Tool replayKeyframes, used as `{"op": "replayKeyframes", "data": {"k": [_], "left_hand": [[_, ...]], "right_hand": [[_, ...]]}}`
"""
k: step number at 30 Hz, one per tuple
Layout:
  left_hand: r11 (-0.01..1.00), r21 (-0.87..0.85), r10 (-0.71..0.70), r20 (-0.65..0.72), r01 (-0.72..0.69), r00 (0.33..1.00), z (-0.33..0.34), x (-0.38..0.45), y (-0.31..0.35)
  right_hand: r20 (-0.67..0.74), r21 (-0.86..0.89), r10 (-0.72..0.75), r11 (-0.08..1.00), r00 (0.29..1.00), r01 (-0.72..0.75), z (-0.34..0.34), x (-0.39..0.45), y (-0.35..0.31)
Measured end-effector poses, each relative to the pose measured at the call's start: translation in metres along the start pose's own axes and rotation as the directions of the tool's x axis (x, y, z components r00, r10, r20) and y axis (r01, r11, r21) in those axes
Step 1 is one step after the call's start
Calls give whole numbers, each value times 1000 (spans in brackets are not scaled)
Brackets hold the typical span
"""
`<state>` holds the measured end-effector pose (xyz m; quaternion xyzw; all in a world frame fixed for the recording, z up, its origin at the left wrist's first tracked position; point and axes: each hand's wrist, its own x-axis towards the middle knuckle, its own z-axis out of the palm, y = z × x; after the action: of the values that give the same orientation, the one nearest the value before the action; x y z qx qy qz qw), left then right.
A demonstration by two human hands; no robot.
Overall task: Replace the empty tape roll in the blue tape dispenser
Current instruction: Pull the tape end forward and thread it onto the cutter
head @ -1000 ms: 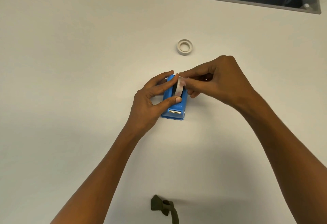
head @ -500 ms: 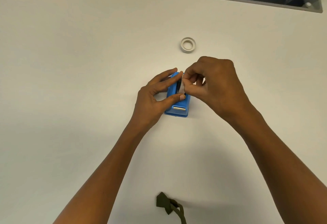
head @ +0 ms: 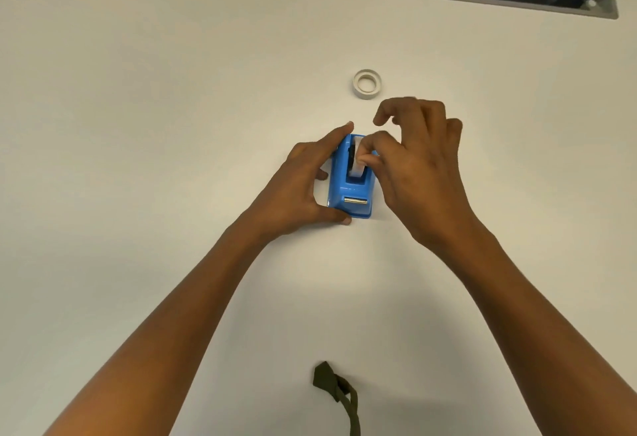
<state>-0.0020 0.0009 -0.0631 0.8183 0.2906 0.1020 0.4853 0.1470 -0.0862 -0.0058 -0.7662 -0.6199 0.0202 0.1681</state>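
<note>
Dispenser (head: 351,191) blue, unlabelled, on white table (head: 138,125), left hand (head: 303,191) gripping its side, right hand (head: 417,167) pinching tape (head: 356,160) in its slot, spare core (head: 367,84) beyond, olive strap (head: 339,391) nearer.

1. My left hand (head: 296,187) is bare: no glove, ring or watch shows.
2. My right hand (head: 418,173) is bare too, with nothing on the wrist.
3. Both my forearms are uncovered right to the bottom edge; no sleeve shows.
4. My nails are short and plain.
5. An olive strap (head: 339,394) with a folded end hangs below me.
</note>
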Motion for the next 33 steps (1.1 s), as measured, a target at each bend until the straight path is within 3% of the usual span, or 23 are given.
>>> {"op": "replayKeyframes", "data": {"k": [5, 10, 17, 33], "left_hand": [[999, -32, 26, -107, -29, 994, 7, -2, 1], [999, -29, 40, -109, -43, 993, 8, -2, -1], [1000, -4, 27, -92, -27, 995, 8, 0, -4], [1000, 18, 8, -74, -7, 997, 7, 3, -8]], "right_hand": [[-143, -88, -57, 995, 988, 44, 12, -27, -4], [-399, -98, -73, 995, 914, 37, 27, -50, -11], [-545, -176, -112, 984, 831, 18, 37, -64, -12], [-545, -338, -259, 938, 798, 74, 49, -72, -3]]}}
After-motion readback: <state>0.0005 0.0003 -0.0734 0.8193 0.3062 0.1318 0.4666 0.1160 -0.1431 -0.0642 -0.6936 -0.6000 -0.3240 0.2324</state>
